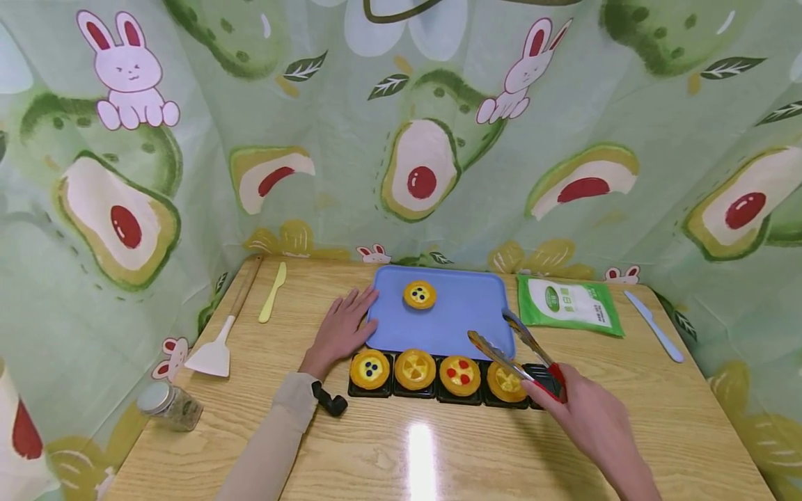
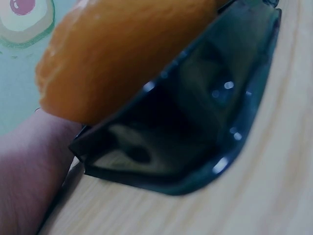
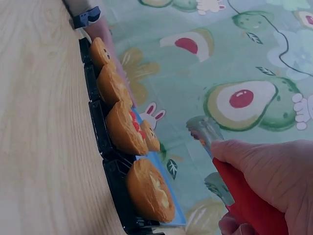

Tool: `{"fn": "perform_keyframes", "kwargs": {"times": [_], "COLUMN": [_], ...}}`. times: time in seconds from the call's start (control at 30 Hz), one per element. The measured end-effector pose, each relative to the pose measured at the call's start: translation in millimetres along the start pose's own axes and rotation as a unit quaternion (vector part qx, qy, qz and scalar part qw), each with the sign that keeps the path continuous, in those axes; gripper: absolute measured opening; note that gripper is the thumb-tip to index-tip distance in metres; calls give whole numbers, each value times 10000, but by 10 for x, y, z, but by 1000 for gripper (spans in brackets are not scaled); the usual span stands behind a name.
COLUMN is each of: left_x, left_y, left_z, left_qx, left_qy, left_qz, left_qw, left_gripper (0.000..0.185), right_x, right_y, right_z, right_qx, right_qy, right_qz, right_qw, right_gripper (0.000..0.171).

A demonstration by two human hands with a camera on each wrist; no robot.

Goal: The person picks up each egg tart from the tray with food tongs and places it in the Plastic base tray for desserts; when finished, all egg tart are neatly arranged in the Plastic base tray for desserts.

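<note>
My right hand [image 1: 592, 414] grips red-handled metal tongs [image 1: 523, 376], whose tips are spread over the right end of the blue tray [image 1: 464, 282]. Nothing is between the tips. Flat beside the tray's left edge lies my left hand [image 1: 341, 327], fingertips at the rim. One egg tart with dark berry dots [image 1: 419, 295] sits on the tray. In front runs a row of black plastic holders; several carry tarts, among them a berry-dotted tart [image 1: 370, 369] and a red-dotted tart [image 1: 460, 376]. The rightmost black holder [image 1: 544, 379] is partly hidden behind the tongs.
A green-and-white packet [image 1: 569, 306] and a blue knife [image 1: 653, 325] lie to the right. At left are a yellow knife [image 1: 273, 292], a white spatula with a wooden handle [image 1: 216, 351] and a lidded glass jar [image 1: 175, 407]. A printed curtain closes off the table's back.
</note>
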State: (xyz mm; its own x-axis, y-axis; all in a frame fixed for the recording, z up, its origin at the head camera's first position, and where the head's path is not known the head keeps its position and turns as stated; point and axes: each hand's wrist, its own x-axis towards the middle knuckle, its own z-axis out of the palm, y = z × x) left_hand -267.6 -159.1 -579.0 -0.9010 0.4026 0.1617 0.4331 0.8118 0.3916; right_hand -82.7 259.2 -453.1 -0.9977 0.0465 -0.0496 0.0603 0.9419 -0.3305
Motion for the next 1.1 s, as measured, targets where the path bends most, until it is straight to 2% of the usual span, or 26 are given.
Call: {"fn": "perform_keyframes", "kwargs": {"times": [0.13, 0.3, 0.4, 0.6, 0.77, 1.1], "left_x": [-1, -4, -3, -3, 1, -3], "left_y": [-1, -2, -3, -12, -9, 0], "left_z": [0, -1, 1, 5, 6, 4], "left_qx": [25, 30, 30, 49, 46, 17], "left_qy": [-4, 43, 55, 42, 27, 16], "left_qz": [1, 55, 70, 48, 61, 2], "left_qw": [10000, 10000, 10000, 10000, 10000, 10000], "left_gripper": [67, 67, 67, 67, 67, 66], "right_x": [117, 288, 404, 646, 817, 1147], "right_y": [-53, -143, -185, -276, -359, -513], "right_z": [20, 60, 84, 136, 199, 244], "right_qx": [52, 87, 201, 364, 276, -30], "right_qy": [54, 335, 387, 318, 331, 23], "right_qz": [-200, -490, -680, -1089, -1314, -1769], "right_qw": [9998, 9982, 9967, 9929, 9904, 9842], "right_gripper": [77, 66, 66, 68, 62, 57]}}
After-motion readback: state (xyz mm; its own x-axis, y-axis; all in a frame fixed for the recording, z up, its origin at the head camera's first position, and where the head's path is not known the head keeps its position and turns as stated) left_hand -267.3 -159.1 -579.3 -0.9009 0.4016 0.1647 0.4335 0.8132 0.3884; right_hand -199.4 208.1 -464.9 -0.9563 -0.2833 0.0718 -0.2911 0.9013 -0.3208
